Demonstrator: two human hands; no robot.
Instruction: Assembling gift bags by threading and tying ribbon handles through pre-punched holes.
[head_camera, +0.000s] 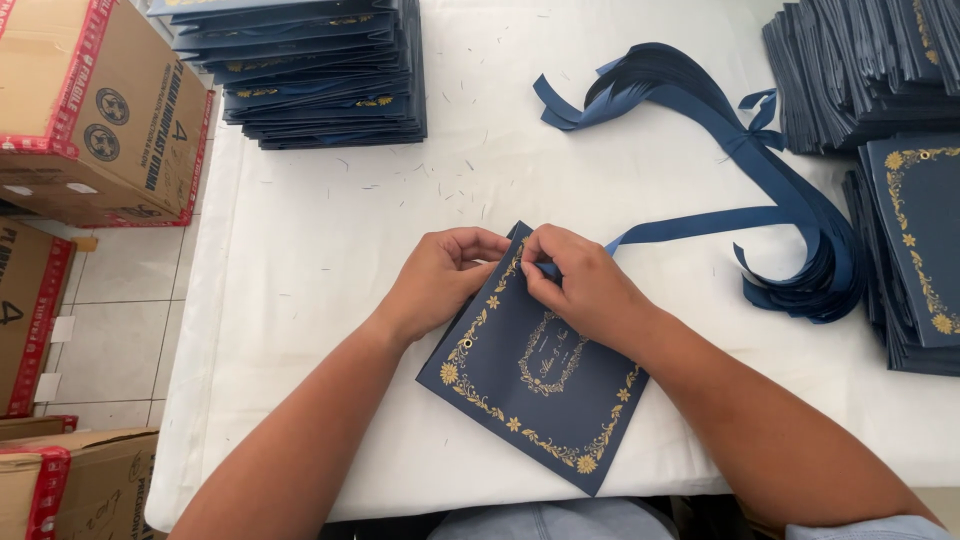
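A navy blue card with a gold floral border lies tilted on the white table. My left hand holds its top left edge. My right hand pinches the end of a blue ribbon at the card's top corner. The ribbon runs off to the right towards a bundle of blue ribbons.
A stack of navy cards stands at the back left, and more stacks at the right. Cardboard boxes with red tape sit left of the table, above a tiled floor. Small scraps dot the tablecloth.
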